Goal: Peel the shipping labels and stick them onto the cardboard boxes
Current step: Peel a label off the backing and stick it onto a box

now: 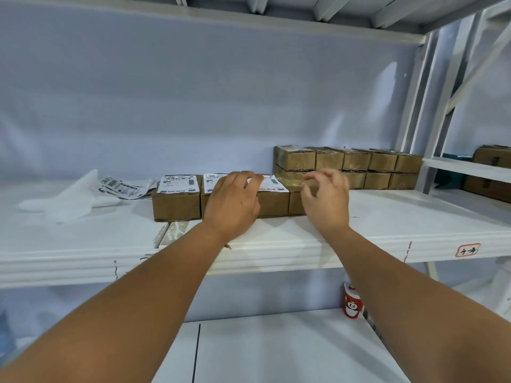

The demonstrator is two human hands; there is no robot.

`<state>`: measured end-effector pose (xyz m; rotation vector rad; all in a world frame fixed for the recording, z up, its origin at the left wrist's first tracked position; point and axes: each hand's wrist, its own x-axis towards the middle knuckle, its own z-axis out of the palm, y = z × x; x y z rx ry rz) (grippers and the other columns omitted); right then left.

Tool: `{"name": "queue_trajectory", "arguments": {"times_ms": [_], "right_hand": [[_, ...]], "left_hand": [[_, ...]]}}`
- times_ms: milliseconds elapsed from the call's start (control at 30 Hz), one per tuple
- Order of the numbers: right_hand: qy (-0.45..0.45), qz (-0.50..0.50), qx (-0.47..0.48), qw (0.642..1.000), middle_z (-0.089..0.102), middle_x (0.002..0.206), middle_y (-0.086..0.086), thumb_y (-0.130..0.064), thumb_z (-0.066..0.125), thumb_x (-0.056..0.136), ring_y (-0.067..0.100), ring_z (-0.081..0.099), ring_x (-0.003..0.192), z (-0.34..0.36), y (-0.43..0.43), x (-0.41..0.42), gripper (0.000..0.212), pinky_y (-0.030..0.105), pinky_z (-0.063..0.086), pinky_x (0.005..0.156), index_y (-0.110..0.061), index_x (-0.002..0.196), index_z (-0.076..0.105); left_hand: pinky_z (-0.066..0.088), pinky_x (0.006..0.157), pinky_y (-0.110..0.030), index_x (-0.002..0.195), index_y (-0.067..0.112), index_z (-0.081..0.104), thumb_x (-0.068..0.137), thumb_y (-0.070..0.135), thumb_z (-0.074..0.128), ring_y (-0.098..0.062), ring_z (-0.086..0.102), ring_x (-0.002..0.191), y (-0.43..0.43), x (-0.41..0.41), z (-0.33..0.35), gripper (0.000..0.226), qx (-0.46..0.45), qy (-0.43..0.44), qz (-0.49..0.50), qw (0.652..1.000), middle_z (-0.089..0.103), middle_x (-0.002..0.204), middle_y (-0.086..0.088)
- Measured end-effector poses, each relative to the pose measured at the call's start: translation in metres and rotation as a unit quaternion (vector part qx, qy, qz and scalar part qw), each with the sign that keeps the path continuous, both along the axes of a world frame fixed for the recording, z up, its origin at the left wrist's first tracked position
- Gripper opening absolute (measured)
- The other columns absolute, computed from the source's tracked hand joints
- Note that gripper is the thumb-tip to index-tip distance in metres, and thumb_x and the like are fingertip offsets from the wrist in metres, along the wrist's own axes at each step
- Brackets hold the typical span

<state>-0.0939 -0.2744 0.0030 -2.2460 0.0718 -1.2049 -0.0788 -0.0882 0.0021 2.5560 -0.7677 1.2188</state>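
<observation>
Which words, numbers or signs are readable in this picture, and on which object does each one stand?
Nothing reads clearly.
White shipping labels on brown cardboard boxes: print too small to read.
Loose label sheets on white shelf: barcodes, text blurred.
Red-bordered tag on shelf edge: handwriting illegible.
Red paper cup: white figure, no words.

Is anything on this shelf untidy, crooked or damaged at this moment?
Only the left end of the shelf looks untidy: crumpled white backing paper lies there, with loose shipping labels fanned out beside it. The cardboard boxes stand in a straight row, and the leftmost box's label sits square.
</observation>
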Motion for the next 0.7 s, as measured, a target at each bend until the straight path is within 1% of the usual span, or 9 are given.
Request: {"name": "queue_trajectory", "arguments": {"times_ms": [67,200,267,333,433,500,567,600,700], "right_hand": [[-0.052,0.001,-0.041,0.998,0.055,0.112,0.006,-0.016,0.058,0.087,0.025,0.043,0.116,0.002,0.019,-0.004,0.019,0.038,0.037,0.102,-0.016,0.101,0.071],[-0.108,0.075,-0.137,0.982,0.06,0.095,0.008,-0.018,0.05,0.083,0.028,0.053,0.101,0.015,0.075,-0.014,0.024,0.037,0.046,0.086,-0.012,0.09,0.072],[-0.117,0.117,-0.206,0.964,0.061,0.092,0.007,-0.014,0.053,0.081,0.029,0.055,0.097,0.019,0.105,-0.017,0.021,0.037,0.047,0.081,-0.011,0.089,0.072],[-0.117,0.144,-0.276,0.943,0.062,0.089,0.007,-0.013,0.057,0.078,0.03,0.057,0.093,0.021,0.135,-0.017,0.017,0.038,0.049,0.077,-0.01,0.088,0.072],[-0.106,0.174,-0.35,0.914,0.062,0.083,0.009,-0.008,0.066,0.072,0.031,0.059,0.082,0.02,0.174,-0.012,0.012,0.037,0.051,0.066,-0.008,0.083,0.071],[-0.092,0.182,-0.372,0.906,0.062,0.081,0.009,-0.006,0.068,0.07,0.03,0.059,0.079,0.018,0.196,-0.005,0.013,0.036,0.05,0.063,-0.008,0.083,0.071],[-0.076,0.171,-0.359,0.915,0.062,0.084,0.009,-0.008,0.063,0.074,0.031,0.059,0.081,0.022,0.211,0.002,0.014,0.036,0.047,0.065,-0.009,0.086,0.071],[-0.058,0.162,-0.337,0.926,0.062,0.09,0.009,-0.01,0.059,0.079,0.031,0.058,0.086,0.027,0.217,0.006,0.017,0.036,0.045,0.068,-0.01,0.092,0.069],[0.085,0.153,-0.251,0.952,0.062,0.111,0.005,-0.019,0.048,0.09,0.026,0.055,0.103,0.049,0.222,0.026,0.024,0.034,0.043,0.079,-0.019,0.109,0.063]], "left_hand": [[0.044,0.092,-0.041,0.116,0.011,0.061,0.08,0.011,0.056,-0.029,0.054,0.112,0.015,-0.007,0.001,0.036,-0.029,-0.015,-0.001,0.999,0.061,0.119,-0.009],[0.049,0.082,-0.036,0.106,0.011,0.063,0.081,0.013,0.052,-0.027,0.057,0.101,0.062,-0.019,0.006,0.027,-0.091,-0.086,0.017,0.992,0.062,0.11,-0.008],[0.048,0.079,-0.038,0.107,0.008,0.062,0.082,0.007,0.055,-0.029,0.056,0.098,0.09,-0.022,0.006,0.025,-0.139,-0.085,0.043,0.986,0.059,0.113,-0.011],[0.047,0.081,-0.038,0.11,0.006,0.059,0.084,0.002,0.053,-0.03,0.056,0.1,0.117,-0.021,0.007,0.026,-0.184,-0.044,0.075,0.979,0.054,0.118,-0.014],[0.042,0.078,-0.032,0.113,0.007,0.053,0.086,-0.003,0.049,-0.03,0.055,0.098,0.153,-0.01,0.004,0.03,-0.263,0.082,0.12,0.954,0.046,0.124,-0.014],[0.038,0.078,-0.03,0.113,0.006,0.053,0.084,-0.006,0.045,-0.031,0.052,0.101,0.174,0.004,-0.001,0.033,-0.271,0.157,0.137,0.94,0.049,0.122,-0.015],[0.038,0.085,-0.03,0.116,0.005,0.054,0.083,-0.006,0.045,-0.031,0.05,0.11,0.186,0.019,-0.007,0.035,-0.252,0.195,0.131,0.939,0.055,0.121,-0.017],[0.037,0.089,-0.03,0.12,0.005,0.053,0.084,-0.004,0.047,-0.03,0.05,0.113,0.19,0.026,-0.009,0.037,-0.25,0.21,0.131,0.936,0.056,0.121,-0.017],[0.039,0.092,-0.031,0.13,0.005,0.046,0.088,0.004,0.051,-0.031,0.05,0.117,0.194,0.048,-0.007,0.042,-0.232,0.255,0.144,0.927,0.056,0.124,-0.017]]}}
